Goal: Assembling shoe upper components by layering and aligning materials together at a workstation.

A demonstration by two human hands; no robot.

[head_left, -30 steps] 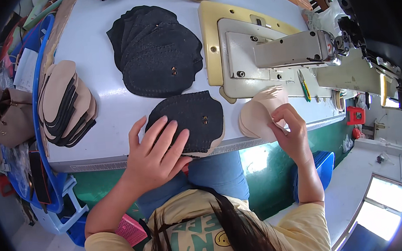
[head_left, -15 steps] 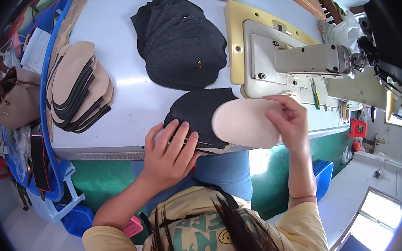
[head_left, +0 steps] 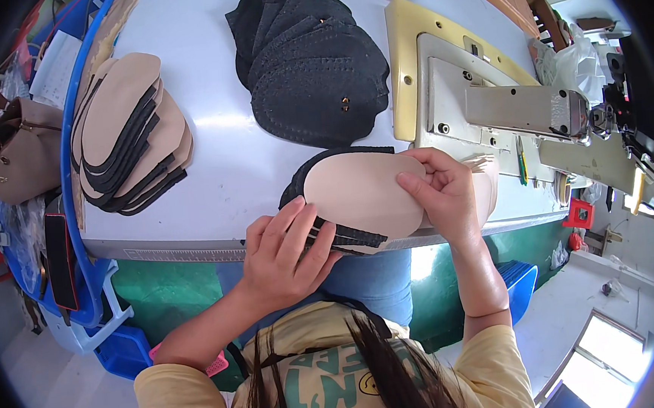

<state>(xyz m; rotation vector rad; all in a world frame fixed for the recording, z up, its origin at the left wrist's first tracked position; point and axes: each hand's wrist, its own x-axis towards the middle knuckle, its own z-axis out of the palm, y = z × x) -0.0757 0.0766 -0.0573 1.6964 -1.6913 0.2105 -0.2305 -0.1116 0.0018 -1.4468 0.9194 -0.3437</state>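
Partly hidden, black piece [head_left: 294, 183] beneath beige oval [head_left: 362, 192], right hand [head_left: 448, 194] pinching oval.

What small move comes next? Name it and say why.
Perhaps ease the beige oval slightly left with the right hand that pinches it, because the black piece beneath it shows uncovered along its left edge.

White worktable [head_left: 217, 147], graduated strip [head_left: 186, 254] fitted along its front edge. Bearing on the top: layered beige-and-black stack [head_left: 131, 138] at left; fanned black pile [head_left: 318, 72] at centre; black piece [head_left: 293, 190] near the front edge, largely covered; beige stack [head_left: 486, 193] at right; sewing machine [head_left: 521, 111] beside a yellow surround [head_left: 404, 85].
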